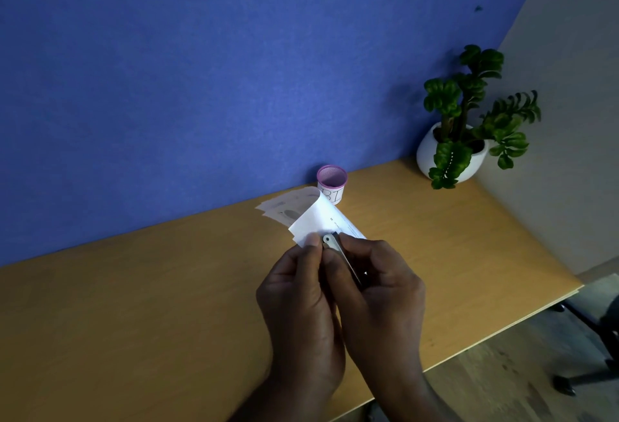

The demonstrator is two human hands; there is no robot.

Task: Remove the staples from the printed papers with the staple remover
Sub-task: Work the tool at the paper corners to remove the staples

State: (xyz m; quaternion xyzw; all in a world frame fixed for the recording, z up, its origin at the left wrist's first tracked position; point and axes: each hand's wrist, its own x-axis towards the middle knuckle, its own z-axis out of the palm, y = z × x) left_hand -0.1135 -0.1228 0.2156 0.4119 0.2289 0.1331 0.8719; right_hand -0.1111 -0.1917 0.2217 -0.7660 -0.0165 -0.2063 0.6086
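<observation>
We're mid-job, we'd say: our left hand (303,291) pinches the corner of the papers (313,217), top sheet curled back, while our right hand (378,282) grips the remover (336,249) with its tip right at that corner. We can't make out a staple, so no telling how many are out or left. Papers sit at the back of a wooden desk (134,304), just before a pink cup (331,182). Blue wall (201,69) behind, plant (469,120) in the corner.
</observation>
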